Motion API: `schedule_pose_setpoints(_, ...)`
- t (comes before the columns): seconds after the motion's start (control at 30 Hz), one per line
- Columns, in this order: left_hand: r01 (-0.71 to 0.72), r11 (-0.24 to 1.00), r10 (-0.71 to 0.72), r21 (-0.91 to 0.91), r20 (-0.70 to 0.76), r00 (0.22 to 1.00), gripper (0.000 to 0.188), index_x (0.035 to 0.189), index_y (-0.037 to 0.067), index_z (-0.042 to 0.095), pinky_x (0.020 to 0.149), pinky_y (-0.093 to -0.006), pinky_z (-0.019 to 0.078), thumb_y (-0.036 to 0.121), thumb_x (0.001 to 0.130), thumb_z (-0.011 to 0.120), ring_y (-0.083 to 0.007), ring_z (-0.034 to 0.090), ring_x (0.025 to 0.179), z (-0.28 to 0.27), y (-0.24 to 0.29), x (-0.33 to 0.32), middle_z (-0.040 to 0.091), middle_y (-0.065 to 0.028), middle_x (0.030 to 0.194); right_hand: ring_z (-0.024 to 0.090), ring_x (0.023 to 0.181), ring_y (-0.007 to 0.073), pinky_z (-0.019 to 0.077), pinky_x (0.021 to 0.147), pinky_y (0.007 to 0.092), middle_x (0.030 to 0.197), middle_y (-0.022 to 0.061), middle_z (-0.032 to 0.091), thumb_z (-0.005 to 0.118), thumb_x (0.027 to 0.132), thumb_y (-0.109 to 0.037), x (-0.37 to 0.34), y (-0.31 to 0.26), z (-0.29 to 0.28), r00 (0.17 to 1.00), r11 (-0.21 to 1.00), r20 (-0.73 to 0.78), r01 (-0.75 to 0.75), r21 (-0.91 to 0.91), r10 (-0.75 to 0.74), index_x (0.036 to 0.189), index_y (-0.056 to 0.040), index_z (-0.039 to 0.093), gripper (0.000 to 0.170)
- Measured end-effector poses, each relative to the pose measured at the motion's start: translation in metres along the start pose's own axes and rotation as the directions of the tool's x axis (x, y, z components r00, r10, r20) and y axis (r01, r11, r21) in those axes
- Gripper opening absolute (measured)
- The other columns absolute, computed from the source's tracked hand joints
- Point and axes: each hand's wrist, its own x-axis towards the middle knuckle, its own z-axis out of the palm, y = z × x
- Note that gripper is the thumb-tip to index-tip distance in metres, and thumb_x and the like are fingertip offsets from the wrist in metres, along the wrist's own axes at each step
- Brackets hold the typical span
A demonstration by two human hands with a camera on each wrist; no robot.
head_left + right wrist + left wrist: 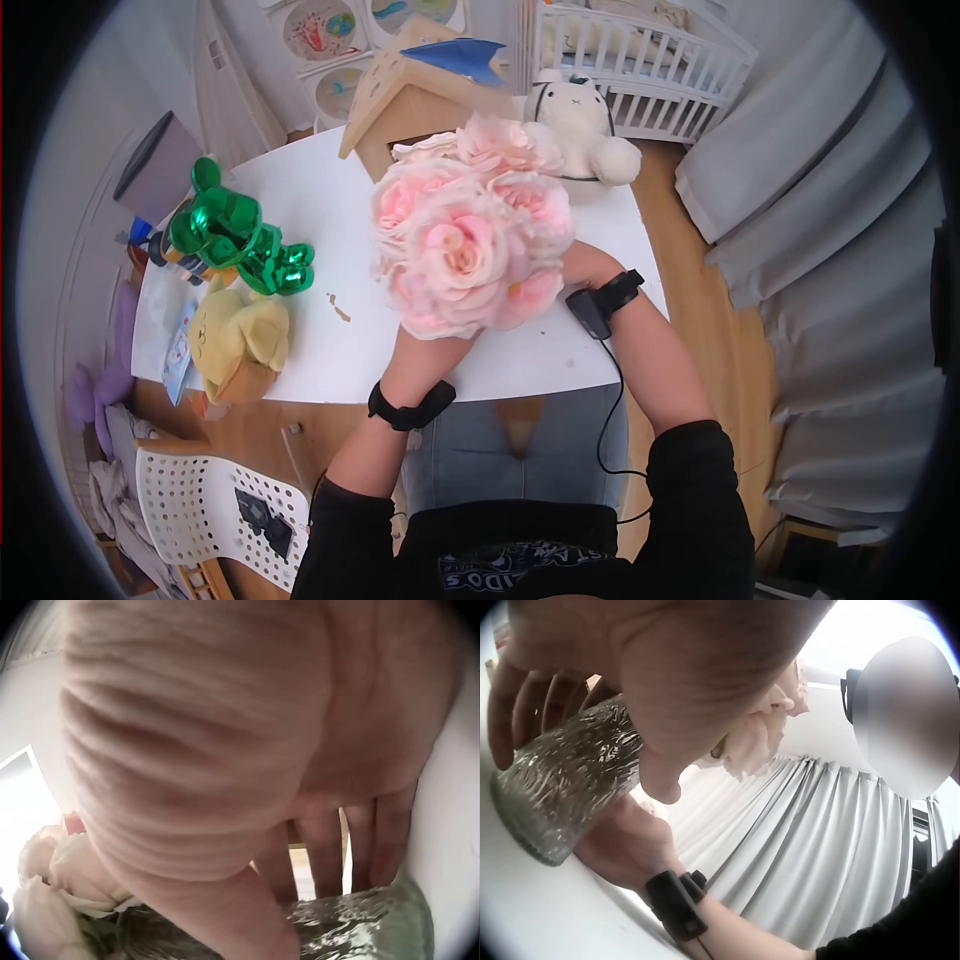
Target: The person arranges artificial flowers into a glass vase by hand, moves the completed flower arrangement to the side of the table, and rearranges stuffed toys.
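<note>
A bunch of pale pink artificial-looking roses (460, 250) fills the middle of the head view and hides most of both hands. Below the blooms, the left wrist view shows a clear, ripple-textured glass vase (570, 780) with its base close to the white tabletop. My left hand (437, 345) wraps round this vase, thumb on one side and fingers on the other. From the opposite side my right hand (590, 266) also holds the glass (360, 922), its thumb and fingers spread around it.
On the white table (350, 360), a shiny green bear figure (235, 230) and a yellow plush toy (240, 340) stand at left. Behind the roses are a wooden toy house (420, 95) and a white plush (580, 130). A perforated white chair (190, 500) stands lower left.
</note>
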Motion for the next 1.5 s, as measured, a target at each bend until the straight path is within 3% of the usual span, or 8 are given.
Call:
schedule_pose_setpoints(0.1,-0.241,0.954,0.249,0.178,-0.024,0.968,0.054,0.141,0.003,0.068,0.115,-0.0423,0.0524,0.014,0.091,0.084,-0.0298,0.068,0.133,0.002,-0.017,0.013,0.072,-0.0150,0.141,0.054,0.149,0.0235,0.0415,0.127,0.0401,0.164,0.0125,0.059,0.089,0.091,-0.016,-0.001,0.000,-0.004,1.000,0.999,0.006,-0.001,0.052,0.001,0.163,-0.0034,0.052,0.081)
schedule_pose_setpoints(0.37,-0.096,0.994,0.086,0.060,0.143,0.986,0.039,0.130,0.009,0.074,0.095,-0.0404,0.0581,0.010,0.092,0.082,-0.0238,0.072,0.105,0.017,-0.058,0.002,0.077,-0.0096,0.123,0.058,0.144,0.0239,0.0464,0.124,0.0422,0.153,0.0108,0.066,0.094,0.083,-0.010,0.008,0.037,-0.003,0.999,0.985,0.001,-0.032,0.168,0.033,0.158,-0.0023,0.055,0.084)
schedule_pose_setpoints(0.43,0.341,0.909,-0.287,-0.238,0.235,0.929,0.053,0.137,0.010,0.071,0.110,-0.0493,0.0543,0.018,0.088,0.089,-0.0331,0.069,0.127,0.006,-0.038,0.011,0.073,-0.0143,0.136,0.057,0.145,0.0252,0.0471,0.123,0.0422,0.155,0.0116,0.064,0.095,0.083,-0.013,0.006,0.033,-0.003,0.991,0.981,-0.041,-0.117,0.155,0.124,0.157,-0.0035,0.056,0.084)
schedule_pose_setpoints(0.5,0.362,0.876,-0.298,-0.318,0.234,0.926,0.051,0.137,0.009,0.072,0.112,-0.0439,0.0539,0.021,0.091,0.089,-0.0302,0.069,0.129,-0.001,-0.035,0.023,0.073,-0.0113,0.137,0.057,0.146,0.0261,0.0471,0.123,0.0424,0.157,0.0120,0.062,0.095,0.085,-0.015,0.001,0.022,-0.003,0.992,0.993,-0.100,-0.061,0.102,0.071,0.156,-0.0046,0.057,0.081)
schedule_pose_setpoints(0.73,-0.135,0.974,0.177,-0.181,0.240,0.955,0.054,0.144,0.013,0.070,0.118,-0.0401,0.0501,0.022,0.094,0.087,-0.0256,0.064,0.137,-0.009,-0.069,0.039,0.070,-0.0071,0.145,0.049,0.155,0.0345,0.0385,0.130,0.0478,0.164,0.0146,0.056,0.084,0.095,-0.024,0.012,0.047,0.018,0.859,0.851,-0.193,0.391,-0.349,-0.474,0.148,-0.0084,0.066,0.059)
schedule_pose_setpoints(1.07,-0.244,0.970,0.244,-0.014,0.093,0.965,0.044,0.138,0.011,0.072,0.113,-0.0455,0.0516,0.021,0.095,0.076,-0.0301,0.064,0.130,-0.003,-0.106,0.015,0.065,-0.0071,0.148,0.048,0.156,0.0360,0.0385,0.129,0.0496,0.165,0.0149,0.055,0.079,0.098,-0.019,0.009,0.028,0.019,0.944,0.938,-0.167,0.240,-0.251,-0.286,0.156,-0.0085,0.059,0.062)
schedule_pose_setpoints(1.23,-0.261,0.956,0.275,-0.137,0.090,0.957,0.066,0.154,0.012,0.062,0.130,-0.0465,0.0383,0.027,0.095,0.086,-0.0297,0.053,0.151,-0.024,-0.156,-0.002,0.059,-0.0107,0.160,0.070,0.123,0.0220,0.0546,0.112,0.0382,0.134,0.0089,0.075,0.082,0.097,-0.011,0.016,0.034,0.025,0.972,0.983,-0.235,0.042,0.178,0.001,0.142,-0.0028,0.066,0.049)
schedule_pose_setpoints(1.5,0.502,0.786,-0.537,-0.361,0.004,0.843,0.051,0.144,0.004,0.066,0.108,-0.0369,0.0551,0.011,0.096,0.083,-0.0215,0.067,0.125,-0.071,-0.161,0.003,0.071,-0.0049,0.137,0.066,0.109,0.0085,0.0558,0.101,0.0274,0.116,0.0006,0.070,0.073,0.104,-0.001,0.018,0.033,0.022,0.983,0.993,-0.179,-0.009,0.117,0.030,0.126,-0.0027,0.067,0.023)
